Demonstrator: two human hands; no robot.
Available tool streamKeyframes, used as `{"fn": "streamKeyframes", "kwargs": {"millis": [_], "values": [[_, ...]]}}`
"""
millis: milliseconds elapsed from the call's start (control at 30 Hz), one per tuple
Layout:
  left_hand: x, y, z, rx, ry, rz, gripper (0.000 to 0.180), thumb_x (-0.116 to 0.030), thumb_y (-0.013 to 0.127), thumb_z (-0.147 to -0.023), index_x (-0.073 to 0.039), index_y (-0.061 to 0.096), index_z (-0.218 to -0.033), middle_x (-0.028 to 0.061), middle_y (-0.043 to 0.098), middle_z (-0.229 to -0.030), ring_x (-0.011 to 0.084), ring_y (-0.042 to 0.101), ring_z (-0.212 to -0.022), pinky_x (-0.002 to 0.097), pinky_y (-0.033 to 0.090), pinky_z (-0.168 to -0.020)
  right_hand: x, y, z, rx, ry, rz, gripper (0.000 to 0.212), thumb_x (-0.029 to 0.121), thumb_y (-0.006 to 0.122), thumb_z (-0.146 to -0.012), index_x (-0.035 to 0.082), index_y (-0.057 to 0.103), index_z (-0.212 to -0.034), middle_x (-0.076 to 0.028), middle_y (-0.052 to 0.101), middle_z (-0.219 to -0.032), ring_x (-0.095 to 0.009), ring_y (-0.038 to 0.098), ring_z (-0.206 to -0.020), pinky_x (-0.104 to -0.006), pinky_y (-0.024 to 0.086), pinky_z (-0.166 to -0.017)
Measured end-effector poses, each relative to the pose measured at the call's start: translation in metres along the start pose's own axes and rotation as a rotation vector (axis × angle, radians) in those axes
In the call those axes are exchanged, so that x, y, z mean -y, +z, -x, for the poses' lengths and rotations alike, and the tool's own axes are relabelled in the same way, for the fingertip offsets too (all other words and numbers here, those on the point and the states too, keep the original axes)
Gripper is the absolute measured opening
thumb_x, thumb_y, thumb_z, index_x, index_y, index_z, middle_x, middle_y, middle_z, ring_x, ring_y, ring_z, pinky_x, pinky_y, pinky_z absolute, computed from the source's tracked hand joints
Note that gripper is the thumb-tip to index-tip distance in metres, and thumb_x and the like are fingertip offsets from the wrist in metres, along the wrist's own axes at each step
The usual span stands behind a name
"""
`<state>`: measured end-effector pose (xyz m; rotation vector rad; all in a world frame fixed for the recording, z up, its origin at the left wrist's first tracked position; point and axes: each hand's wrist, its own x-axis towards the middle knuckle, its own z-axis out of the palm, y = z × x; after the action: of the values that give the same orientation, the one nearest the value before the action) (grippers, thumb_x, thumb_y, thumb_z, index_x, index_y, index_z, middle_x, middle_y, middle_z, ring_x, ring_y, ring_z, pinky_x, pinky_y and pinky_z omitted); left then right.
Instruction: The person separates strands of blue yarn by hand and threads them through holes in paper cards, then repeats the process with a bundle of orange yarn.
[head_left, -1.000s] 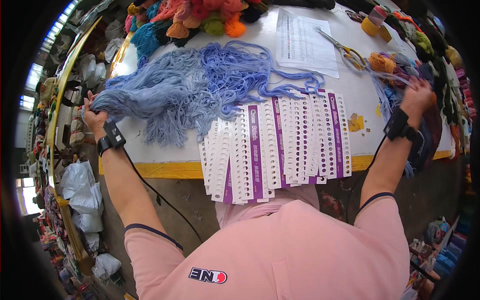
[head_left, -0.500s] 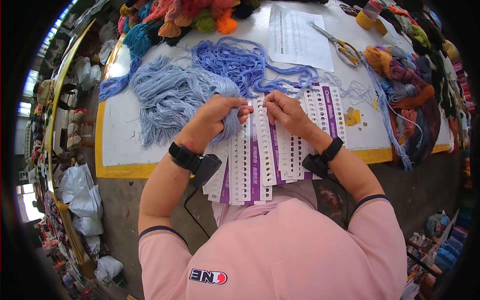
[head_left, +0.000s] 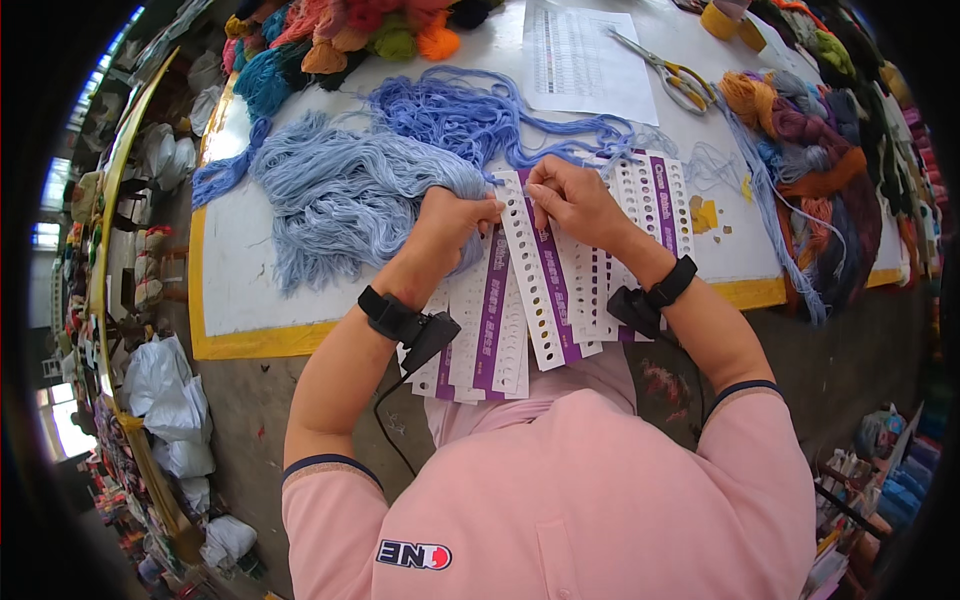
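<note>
My left hand (head_left: 450,222) is closed at the right end of a pale blue hank of yarn (head_left: 330,200), with its strands passing behind the fingers. The thumb points toward the punched cards. My right hand (head_left: 575,205) pinches at the upper edge of a white-and-purple punched card (head_left: 545,300); what lies between its fingertips is too small to make out. More such cards (head_left: 490,330) fan out beneath both hands and overhang the table's near edge. A looser periwinkle-blue tangle of yarn (head_left: 450,115) lies just beyond my hands.
Behind the yarn lie a printed sheet (head_left: 585,60) and scissors with yellow-lined handles (head_left: 685,85). Multicoloured skeins (head_left: 810,150) hang over the table's right side; bright yarn bundles (head_left: 340,35) sit far left. Yellow tape edges the table (head_left: 260,340). White plastic bags (head_left: 165,390) stand left.
My right hand has moved slightly up and away from me. The middle punched cards have swung so their lower ends sit farther right, spreading the fan. My left hand stays by the pale yarn.
</note>
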<state>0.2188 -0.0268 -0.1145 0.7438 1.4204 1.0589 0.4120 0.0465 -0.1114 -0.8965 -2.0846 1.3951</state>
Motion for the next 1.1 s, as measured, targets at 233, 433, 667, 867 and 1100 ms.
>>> {"fn": "streamKeyframes", "kwargs": {"millis": [233,433,667,867,1100], "values": [[-0.003,-0.005,0.000,0.114,-0.054,-0.038,0.007,-0.004,0.067,-0.084,0.002,0.068,-0.084,0.0076,0.066,-0.075,0.0132,0.058,-0.063,0.0252,0.045,-0.058,0.001,0.001,-0.007,0.094,-0.043,0.123,0.008,0.007,0.058,-0.091,0.000,0.056,-0.089,-0.008,0.065,-0.064,-0.013,0.064,-0.057,-0.0284,0.048,-0.055],[-0.002,-0.005,0.002,0.110,-0.075,-0.136,0.008,-0.004,0.064,-0.083,0.004,0.067,-0.086,0.0094,0.067,-0.076,0.0145,0.060,-0.061,0.0262,0.047,-0.058,0.004,0.005,-0.006,0.028,-0.103,0.085,0.006,0.005,0.057,-0.092,0.000,0.055,-0.089,-0.007,0.063,-0.062,-0.012,0.061,-0.054,-0.0272,0.047,-0.052],[-0.009,-0.005,0.005,0.115,-0.128,-0.061,0.011,-0.001,0.062,-0.083,0.005,0.066,-0.091,0.0099,0.068,-0.079,0.0140,0.060,-0.061,0.0266,0.048,-0.058,-0.006,0.002,-0.013,0.156,-0.091,0.056,0.006,0.004,0.058,-0.088,0.000,0.056,-0.083,-0.007,0.063,-0.058,-0.016,0.062,-0.052,-0.0292,0.048,-0.054],[-0.009,-0.010,-0.001,0.263,-0.084,-0.038,0.010,0.001,0.061,-0.084,0.006,0.066,-0.091,0.0091,0.068,-0.079,0.0120,0.059,-0.060,0.0246,0.047,-0.056,-0.005,0.002,-0.017,0.224,-0.129,0.170,0.003,0.002,0.056,-0.084,0.001,0.057,-0.082,-0.007,0.063,-0.059,-0.015,0.062,-0.052,-0.0299,0.048,-0.055],[0.006,0.003,-0.005,0.150,0.021,-0.096,0.005,0.002,0.063,-0.079,0.005,0.066,-0.077,0.0102,0.066,-0.070,0.0151,0.060,-0.055,0.0265,0.047,-0.051,-0.005,0.006,-0.016,0.268,-0.105,0.078,0.003,0.003,0.057,-0.087,0.001,0.058,-0.085,-0.007,0.063,-0.060,-0.016,0.063,-0.054,-0.0299,0.049,-0.055]]}}
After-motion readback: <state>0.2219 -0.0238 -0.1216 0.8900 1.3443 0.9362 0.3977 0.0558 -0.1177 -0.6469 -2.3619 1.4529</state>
